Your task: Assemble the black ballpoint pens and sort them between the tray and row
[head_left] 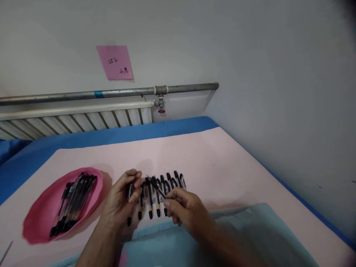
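Observation:
My left hand (121,200) is closed round a black pen barrel (129,207), held upright over the pink table surface (222,167). My right hand (185,209) pinches a thin black pen part (157,188) whose tip points toward the left hand. Behind both hands lies a row of several black pens (167,185) side by side. A pink bowl (36,218) at the left holds several more black pens (73,200).
A blue edge (111,137) borders the pink surface at the back and right. A radiator (75,120) and metal pipe (111,92) with a red valve (161,110) run along the wall. A pink note (114,62) is stuck above. Light blue cloth (236,237) lies in front.

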Motion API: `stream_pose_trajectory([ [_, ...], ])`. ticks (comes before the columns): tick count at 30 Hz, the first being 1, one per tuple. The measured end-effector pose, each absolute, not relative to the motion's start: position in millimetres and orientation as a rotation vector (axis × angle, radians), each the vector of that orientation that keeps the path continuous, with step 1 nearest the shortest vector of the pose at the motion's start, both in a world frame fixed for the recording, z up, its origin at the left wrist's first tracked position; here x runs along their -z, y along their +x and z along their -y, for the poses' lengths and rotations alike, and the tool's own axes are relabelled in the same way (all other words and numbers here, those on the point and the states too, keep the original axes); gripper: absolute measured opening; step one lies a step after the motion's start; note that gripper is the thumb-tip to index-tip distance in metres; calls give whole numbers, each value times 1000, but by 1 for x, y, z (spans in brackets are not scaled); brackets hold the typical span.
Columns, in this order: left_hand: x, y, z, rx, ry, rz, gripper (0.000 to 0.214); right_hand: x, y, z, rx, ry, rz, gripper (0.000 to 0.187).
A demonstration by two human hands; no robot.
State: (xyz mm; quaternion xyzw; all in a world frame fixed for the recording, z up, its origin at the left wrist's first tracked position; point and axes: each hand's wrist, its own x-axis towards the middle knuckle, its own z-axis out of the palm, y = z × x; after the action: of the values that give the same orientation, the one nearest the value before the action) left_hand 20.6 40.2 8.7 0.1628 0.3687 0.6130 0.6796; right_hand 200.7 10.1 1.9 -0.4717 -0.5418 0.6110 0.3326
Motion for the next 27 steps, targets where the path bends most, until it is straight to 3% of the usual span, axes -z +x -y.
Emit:
stream_pose_trajectory([
  [7, -12, 30, -31, -1157, 612, -917, 18, -1, 201, -9, -1659, -1195, 1401, 17],
  [20, -8, 30, -34, -1253, 579, -955, 5, -3, 200, -8, -1630, -1182, 1537, 18],
  [23, -8, 19, -40, -1372, 468, -927, 5, -1, 206, -10, -1433, -1224, 1725, 17],
  [27, -8, -3, -47, -1567, 325, -871, 8, 0, 227, -20, -897, -1375, 2066, 12],
])
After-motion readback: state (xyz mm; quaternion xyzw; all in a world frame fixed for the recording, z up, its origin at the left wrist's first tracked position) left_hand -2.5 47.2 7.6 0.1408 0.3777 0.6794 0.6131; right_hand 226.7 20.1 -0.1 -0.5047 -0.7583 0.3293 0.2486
